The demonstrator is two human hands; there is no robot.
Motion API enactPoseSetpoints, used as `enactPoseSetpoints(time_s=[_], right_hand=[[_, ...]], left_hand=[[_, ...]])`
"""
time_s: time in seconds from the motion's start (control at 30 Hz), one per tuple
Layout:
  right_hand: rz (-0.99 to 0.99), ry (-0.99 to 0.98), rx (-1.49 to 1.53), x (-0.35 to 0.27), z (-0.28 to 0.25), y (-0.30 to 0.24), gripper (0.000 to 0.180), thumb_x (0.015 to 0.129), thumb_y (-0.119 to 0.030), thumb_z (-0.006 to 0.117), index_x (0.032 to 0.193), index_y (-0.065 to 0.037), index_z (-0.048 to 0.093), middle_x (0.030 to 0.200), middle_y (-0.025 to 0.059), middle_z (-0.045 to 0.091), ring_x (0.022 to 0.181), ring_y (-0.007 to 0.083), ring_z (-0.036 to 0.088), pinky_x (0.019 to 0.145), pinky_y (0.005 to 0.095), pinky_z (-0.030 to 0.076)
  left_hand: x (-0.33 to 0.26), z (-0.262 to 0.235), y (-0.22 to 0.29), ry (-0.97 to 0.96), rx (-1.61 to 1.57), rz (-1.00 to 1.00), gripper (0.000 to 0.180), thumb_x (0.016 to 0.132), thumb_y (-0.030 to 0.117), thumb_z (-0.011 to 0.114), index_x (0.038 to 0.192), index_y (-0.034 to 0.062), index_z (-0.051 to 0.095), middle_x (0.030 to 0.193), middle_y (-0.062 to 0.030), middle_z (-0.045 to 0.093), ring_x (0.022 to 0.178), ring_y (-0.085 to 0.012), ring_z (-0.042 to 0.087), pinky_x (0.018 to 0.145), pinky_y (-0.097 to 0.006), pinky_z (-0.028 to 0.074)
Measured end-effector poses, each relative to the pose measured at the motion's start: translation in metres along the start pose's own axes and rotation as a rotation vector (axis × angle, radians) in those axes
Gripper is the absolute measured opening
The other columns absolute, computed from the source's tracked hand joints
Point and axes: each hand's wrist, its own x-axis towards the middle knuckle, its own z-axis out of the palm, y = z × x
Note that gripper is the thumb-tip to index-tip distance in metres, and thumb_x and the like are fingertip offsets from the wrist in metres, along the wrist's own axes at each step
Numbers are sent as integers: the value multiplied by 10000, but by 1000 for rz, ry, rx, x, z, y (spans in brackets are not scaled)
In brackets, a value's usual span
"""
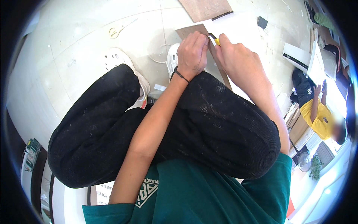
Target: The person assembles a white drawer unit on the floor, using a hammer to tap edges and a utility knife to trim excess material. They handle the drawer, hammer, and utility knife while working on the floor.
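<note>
I squat over a pale floor, black-trousered knees filling the middle. My left hand (192, 54), with a thin black band at the wrist, is closed and presses down on a brown cardboard piece (190, 29) lying on the floor. My right hand (235, 56) is closed around a small yellow and black cutter (214, 39), whose tip sits at the cardboard's edge between both hands. A narrow brown strip (222, 74) runs back under my right wrist. White sheet material (238, 26) lies beyond the hands.
Scissors (116, 30) lie on the floor at upper left. A larger brown board (205, 8) lies at the top. A small dark object (262, 22) sits upper right. Another person in a yellow shirt (319, 115) sits at right, holding white panels (305, 59). A fan (304, 161) stands lower right.
</note>
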Motion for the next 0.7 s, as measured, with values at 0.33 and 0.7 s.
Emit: enactPoseSetpoints(time_s=[0.33,0.7], right_hand=[[-5,-46,-98,11,6,-2,289,1040,-290,450,1011,-16,535,750,205,686,714,400,691,652,489,558],[80,27,-27,-22,-9,-5,243,1028,-304,492,1018,-66,541,685,198,664,689,405,682,631,491,535]], left_hand=[[-12,1,-3,-57,17,-18,54,847,56,600,860,32,553,829,-117,534,785,-315,550,682,-418,439],[-9,-1,-3,-70,10,-27,60,851,62,582,855,29,532,837,-123,535,804,-328,557,684,-436,454]])
